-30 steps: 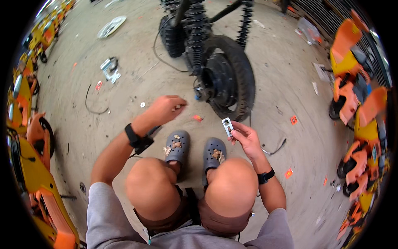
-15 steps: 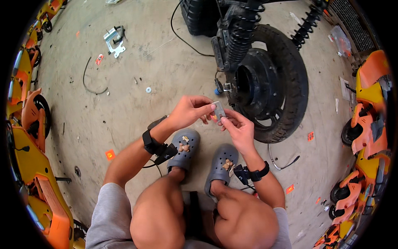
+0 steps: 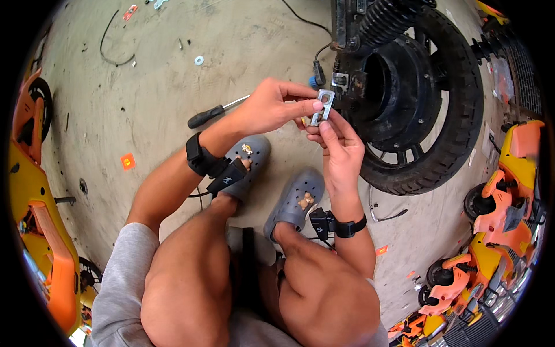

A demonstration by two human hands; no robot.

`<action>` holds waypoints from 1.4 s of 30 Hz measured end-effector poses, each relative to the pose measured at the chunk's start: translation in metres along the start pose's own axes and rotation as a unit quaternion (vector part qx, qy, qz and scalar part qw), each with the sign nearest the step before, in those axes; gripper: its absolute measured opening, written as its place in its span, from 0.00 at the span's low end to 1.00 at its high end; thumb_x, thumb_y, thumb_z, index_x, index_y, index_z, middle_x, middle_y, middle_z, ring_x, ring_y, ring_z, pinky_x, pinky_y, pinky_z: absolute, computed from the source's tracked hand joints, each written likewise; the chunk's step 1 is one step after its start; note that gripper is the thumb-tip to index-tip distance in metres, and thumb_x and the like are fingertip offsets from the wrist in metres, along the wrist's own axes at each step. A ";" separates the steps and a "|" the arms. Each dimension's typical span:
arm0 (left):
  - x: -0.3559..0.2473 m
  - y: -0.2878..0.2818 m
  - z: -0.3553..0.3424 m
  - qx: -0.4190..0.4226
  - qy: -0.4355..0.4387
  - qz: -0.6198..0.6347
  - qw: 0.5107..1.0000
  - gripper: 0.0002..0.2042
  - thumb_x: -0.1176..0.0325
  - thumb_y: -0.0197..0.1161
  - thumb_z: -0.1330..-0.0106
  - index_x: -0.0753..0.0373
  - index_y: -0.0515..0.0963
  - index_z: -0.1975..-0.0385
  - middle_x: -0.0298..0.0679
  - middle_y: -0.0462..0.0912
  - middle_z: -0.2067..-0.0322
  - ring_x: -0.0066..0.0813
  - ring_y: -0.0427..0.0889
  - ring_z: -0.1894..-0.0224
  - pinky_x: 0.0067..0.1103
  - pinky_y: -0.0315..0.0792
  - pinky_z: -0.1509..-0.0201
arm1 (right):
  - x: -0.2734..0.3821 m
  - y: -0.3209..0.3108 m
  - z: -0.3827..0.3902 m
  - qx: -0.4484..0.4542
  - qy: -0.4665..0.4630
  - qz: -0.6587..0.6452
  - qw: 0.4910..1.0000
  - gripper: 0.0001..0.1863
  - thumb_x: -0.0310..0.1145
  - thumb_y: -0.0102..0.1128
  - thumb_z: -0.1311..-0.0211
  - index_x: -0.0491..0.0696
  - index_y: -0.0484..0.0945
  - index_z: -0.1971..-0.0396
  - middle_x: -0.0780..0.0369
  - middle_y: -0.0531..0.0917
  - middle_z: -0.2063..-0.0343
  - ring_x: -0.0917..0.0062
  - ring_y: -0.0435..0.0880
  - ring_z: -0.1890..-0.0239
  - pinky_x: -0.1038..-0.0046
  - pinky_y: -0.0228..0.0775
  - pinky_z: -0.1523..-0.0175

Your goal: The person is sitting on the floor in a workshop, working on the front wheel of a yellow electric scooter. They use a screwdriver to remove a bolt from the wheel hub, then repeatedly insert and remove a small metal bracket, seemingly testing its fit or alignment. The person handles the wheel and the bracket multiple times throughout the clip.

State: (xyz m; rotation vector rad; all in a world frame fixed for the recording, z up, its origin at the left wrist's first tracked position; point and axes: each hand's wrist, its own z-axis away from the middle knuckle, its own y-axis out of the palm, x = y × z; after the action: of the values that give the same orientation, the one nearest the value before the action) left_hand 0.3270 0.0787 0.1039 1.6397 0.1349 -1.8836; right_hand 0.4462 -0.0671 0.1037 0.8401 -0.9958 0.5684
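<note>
Between the fingers of both hands is a small silvery metal bracket with a hole near its upper end. My left hand pinches its left side, thumb on the face. My right hand grips its lower end between thumb and fingers. Just beyond them stands a black wheel with a chunky tyre and a dark hub. A blue-tipped cable connector hangs beside the axle, close to a small metal fitting. A black-handled screwdriver lies on the floor, partly behind my left forearm.
A washer, a bent black cable and an orange sticker lie on the concrete. Another cable lies below the wheel. Orange-yellow vehicles line the left and right. A black coil spring rises above the hub.
The view has shifted, so the wheel appears farther right. Both hands, still on the bracket, now appear higher and nearer the axle; the bracket is turned and the screwdriver shows more fully.
</note>
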 end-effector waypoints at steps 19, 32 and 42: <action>-0.010 -0.013 0.028 0.018 0.007 -0.115 0.993 0.13 0.71 0.68 0.36 0.71 0.82 0.55 0.44 0.87 0.65 0.26 0.85 0.65 0.22 0.80 0.60 | 0.008 0.002 -0.001 -0.026 -0.027 -0.003 0.999 0.15 0.23 0.60 0.35 0.38 0.74 0.49 0.55 0.84 0.60 0.76 0.84 0.63 0.74 0.80 0.57; 0.012 -0.024 0.007 0.136 -0.163 0.216 0.953 0.17 0.66 0.66 0.34 0.73 0.78 0.52 0.49 0.85 0.60 0.35 0.87 0.63 0.25 0.82 0.58 | 0.010 0.007 -0.019 0.012 -0.001 -0.008 1.000 0.12 0.27 0.63 0.35 0.41 0.77 0.53 0.58 0.84 0.56 0.83 0.79 0.62 0.81 0.70 0.58; -0.001 0.003 -0.040 -0.117 -0.041 0.066 0.990 0.23 0.65 0.73 0.41 0.77 0.78 0.52 0.46 0.85 0.63 0.28 0.85 0.63 0.22 0.81 0.55 | -0.051 -0.043 0.034 -0.120 -0.063 0.250 0.959 0.06 0.24 0.62 0.37 0.38 0.81 0.62 0.61 0.86 0.69 0.81 0.83 0.70 0.79 0.75 0.62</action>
State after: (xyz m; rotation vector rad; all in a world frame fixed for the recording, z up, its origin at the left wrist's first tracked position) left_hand 0.3629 0.0958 0.0972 1.3787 0.1997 -1.7599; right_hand 0.4389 -0.1222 0.0527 0.4066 -1.3776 0.8100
